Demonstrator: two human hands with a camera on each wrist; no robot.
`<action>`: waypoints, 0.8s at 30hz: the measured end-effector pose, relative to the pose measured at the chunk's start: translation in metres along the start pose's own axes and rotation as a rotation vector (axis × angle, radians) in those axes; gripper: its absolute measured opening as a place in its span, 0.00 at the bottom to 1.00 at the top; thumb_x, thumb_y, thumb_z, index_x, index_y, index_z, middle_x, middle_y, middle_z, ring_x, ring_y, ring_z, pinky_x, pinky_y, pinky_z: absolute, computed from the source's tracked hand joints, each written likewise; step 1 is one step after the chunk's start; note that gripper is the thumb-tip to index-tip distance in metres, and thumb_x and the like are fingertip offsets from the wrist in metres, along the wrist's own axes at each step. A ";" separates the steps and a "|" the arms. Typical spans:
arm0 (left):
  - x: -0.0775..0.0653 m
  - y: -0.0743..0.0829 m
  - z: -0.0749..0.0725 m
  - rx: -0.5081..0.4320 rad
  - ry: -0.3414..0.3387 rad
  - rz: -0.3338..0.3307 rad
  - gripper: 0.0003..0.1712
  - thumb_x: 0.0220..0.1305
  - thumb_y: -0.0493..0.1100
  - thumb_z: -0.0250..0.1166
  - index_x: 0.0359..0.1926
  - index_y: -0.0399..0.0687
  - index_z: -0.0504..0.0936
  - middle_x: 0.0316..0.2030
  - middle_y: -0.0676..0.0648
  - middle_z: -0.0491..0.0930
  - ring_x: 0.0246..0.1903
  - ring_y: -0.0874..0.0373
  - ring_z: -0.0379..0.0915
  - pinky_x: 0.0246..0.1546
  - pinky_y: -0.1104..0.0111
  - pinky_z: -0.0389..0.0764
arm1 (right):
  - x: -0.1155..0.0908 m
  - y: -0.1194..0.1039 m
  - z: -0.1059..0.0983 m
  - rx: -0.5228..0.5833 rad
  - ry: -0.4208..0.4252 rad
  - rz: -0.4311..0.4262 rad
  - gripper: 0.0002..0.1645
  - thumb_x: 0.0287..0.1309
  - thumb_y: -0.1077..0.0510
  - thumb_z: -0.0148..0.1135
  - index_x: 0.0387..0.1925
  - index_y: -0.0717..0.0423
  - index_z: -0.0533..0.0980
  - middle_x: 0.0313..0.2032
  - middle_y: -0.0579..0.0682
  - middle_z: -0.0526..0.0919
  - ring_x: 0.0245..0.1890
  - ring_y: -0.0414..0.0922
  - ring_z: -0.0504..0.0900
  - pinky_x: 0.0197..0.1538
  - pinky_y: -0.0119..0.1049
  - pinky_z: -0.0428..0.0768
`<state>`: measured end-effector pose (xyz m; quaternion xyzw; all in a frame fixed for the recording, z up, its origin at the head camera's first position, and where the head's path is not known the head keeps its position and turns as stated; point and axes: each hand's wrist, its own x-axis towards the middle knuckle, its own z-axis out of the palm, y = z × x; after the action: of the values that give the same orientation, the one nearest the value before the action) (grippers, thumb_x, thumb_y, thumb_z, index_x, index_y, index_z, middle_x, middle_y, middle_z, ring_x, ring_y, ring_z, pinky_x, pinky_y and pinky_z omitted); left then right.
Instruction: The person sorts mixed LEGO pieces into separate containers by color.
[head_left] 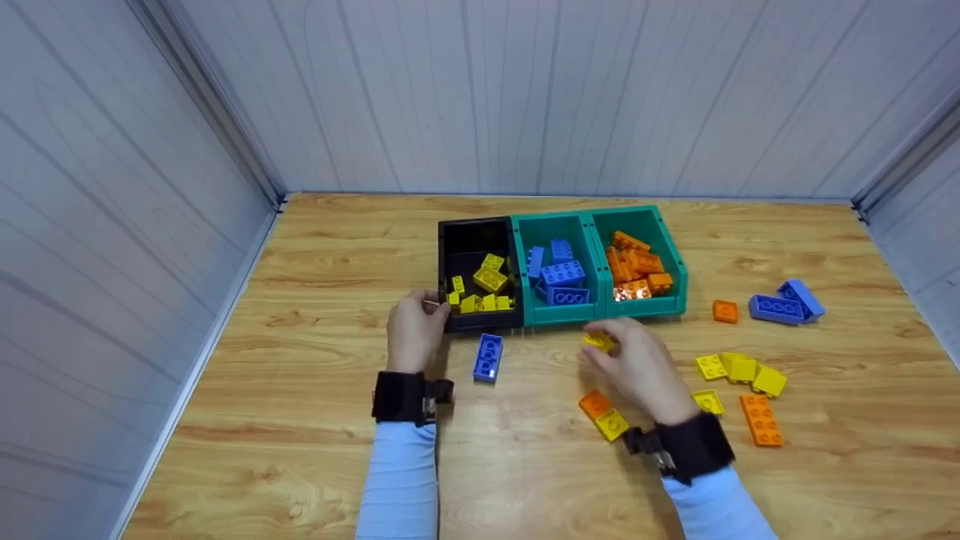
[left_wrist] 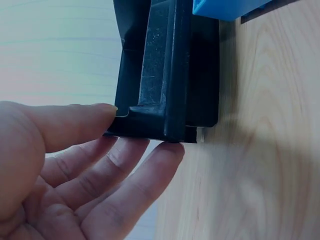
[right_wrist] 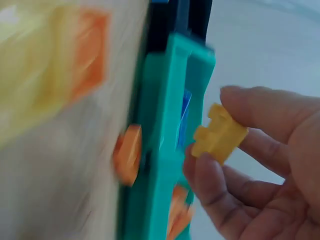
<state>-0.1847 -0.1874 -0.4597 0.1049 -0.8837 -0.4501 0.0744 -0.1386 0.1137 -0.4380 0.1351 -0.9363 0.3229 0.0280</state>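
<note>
My right hand [head_left: 637, 367] pinches a yellow brick [right_wrist: 220, 134] between thumb and fingers, just in front of the green bins. At the front left corner of the black bin [left_wrist: 165, 117], my left hand [head_left: 414, 330] grips the wall, thumb on the inner side and fingers outside. Several yellow bricks [head_left: 490, 280] lie in that black bin. Blue bricks [head_left: 562, 273] fill part of the middle green bin [head_left: 555, 223], and orange bricks [head_left: 643, 261] lie in the right green bin [head_left: 628, 219].
A lone blue brick [head_left: 488, 358] lies before the black bin. An orange brick [head_left: 595, 403] touches a yellow brick [head_left: 612, 425] near my right wrist. Further right are blue bricks [head_left: 776, 309], a small orange brick [head_left: 724, 311], yellow bricks [head_left: 742, 368] and a long orange brick [head_left: 761, 420].
</note>
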 end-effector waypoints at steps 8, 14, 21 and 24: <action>0.001 0.002 0.002 -0.024 0.011 0.006 0.09 0.65 0.36 0.66 0.45 0.37 0.84 0.33 0.44 0.84 0.33 0.50 0.80 0.37 0.60 0.79 | 0.070 -0.050 0.017 -0.087 -0.054 -0.261 0.16 0.59 0.60 0.70 0.49 0.56 0.82 0.46 0.53 0.82 0.46 0.51 0.79 0.50 0.45 0.78; 0.001 0.002 0.004 -0.033 0.011 0.004 0.09 0.64 0.35 0.66 0.45 0.37 0.84 0.33 0.44 0.84 0.33 0.51 0.80 0.37 0.61 0.79 | 0.112 -0.072 0.037 -0.194 -0.166 -0.374 0.14 0.60 0.60 0.69 0.49 0.54 0.83 0.45 0.52 0.81 0.46 0.50 0.78 0.50 0.43 0.78; 0.002 0.003 0.004 -0.038 0.013 0.004 0.08 0.64 0.35 0.67 0.44 0.38 0.84 0.31 0.45 0.83 0.32 0.52 0.80 0.36 0.61 0.79 | 0.146 -0.075 0.057 -0.280 -0.237 -0.325 0.14 0.62 0.60 0.67 0.49 0.54 0.83 0.49 0.54 0.81 0.50 0.53 0.78 0.56 0.47 0.75; 0.003 0.001 0.004 -0.037 0.015 0.002 0.08 0.63 0.35 0.68 0.43 0.38 0.84 0.32 0.45 0.84 0.32 0.52 0.80 0.35 0.62 0.79 | 0.154 -0.077 0.062 -0.289 -0.247 -0.324 0.15 0.63 0.59 0.66 0.51 0.53 0.83 0.51 0.54 0.81 0.53 0.54 0.77 0.60 0.50 0.72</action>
<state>-0.1881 -0.1844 -0.4606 0.1059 -0.8747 -0.4656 0.0836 -0.2636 -0.0184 -0.4200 0.3164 -0.9352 0.1578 -0.0162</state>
